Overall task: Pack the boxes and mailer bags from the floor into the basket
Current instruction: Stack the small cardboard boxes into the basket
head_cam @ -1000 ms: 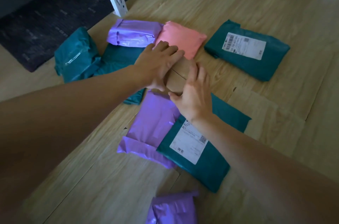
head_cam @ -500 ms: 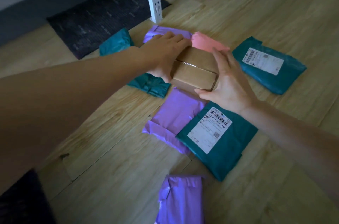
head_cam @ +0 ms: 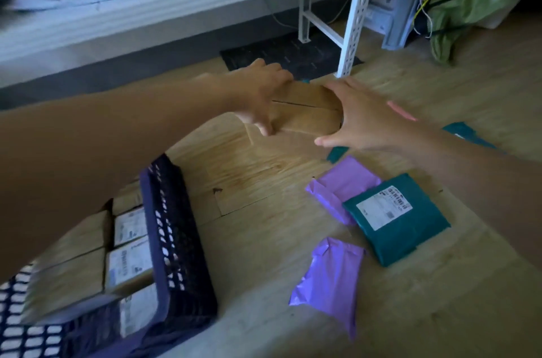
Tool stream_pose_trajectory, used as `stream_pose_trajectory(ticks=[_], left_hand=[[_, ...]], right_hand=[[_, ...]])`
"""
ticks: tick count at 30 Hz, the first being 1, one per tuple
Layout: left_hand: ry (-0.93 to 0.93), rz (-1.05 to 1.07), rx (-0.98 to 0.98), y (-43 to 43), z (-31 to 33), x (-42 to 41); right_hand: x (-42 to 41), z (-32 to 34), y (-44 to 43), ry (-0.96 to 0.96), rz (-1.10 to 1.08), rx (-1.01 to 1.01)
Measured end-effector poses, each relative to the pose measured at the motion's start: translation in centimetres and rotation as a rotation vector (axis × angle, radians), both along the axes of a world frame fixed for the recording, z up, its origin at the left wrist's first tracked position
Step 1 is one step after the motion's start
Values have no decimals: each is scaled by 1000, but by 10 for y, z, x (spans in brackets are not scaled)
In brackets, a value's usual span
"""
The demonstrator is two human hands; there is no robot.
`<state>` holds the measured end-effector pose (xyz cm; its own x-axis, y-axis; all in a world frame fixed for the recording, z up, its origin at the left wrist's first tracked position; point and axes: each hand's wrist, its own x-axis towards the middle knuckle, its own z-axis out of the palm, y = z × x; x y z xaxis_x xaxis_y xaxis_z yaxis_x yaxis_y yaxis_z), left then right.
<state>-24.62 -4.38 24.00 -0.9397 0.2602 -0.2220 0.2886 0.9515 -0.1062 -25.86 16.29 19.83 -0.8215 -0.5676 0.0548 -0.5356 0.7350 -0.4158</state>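
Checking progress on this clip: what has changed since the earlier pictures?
The brown cardboard box has been lifted off the wooden floor and carried left, toward the dark blue plastic basket. The left hand grips one end, the right hand presses the other. The purple mailer bag and labelled teal mailer bag stayed put.

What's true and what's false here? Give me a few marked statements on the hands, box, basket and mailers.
1. The left hand and right hand hold the cardboard box between them. True.
2. The basket is empty. False: packed boxes already sit in it.
3. The labelled teal mailer overlaps a purple mailer. True.
4. The held box is inside the basket. False: it is in the air, beyond the basket.
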Motion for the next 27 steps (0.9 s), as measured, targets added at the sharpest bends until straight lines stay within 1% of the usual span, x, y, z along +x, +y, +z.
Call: stream_pose_trajectory(ticks=[6,11,16,20,24,27], left_hand=[[49,153,37,-61,46,108],[38,255,18,-109,56,187],[5,302,-54,-159,42,257],[-31,393,-19,-194,19,306],[-67,464,46,-222,-8,343],[-113,508,65,-240,-30,361]], right_hand=[[68,51,-67,25,164,48],[132,61,-122,-5,267,35],[190,44,-178,-60,340,33],[227,26,-220,-131,405,28],[250,1,-255,-157,458,144],[262,-17,-275,-190,499,192]])
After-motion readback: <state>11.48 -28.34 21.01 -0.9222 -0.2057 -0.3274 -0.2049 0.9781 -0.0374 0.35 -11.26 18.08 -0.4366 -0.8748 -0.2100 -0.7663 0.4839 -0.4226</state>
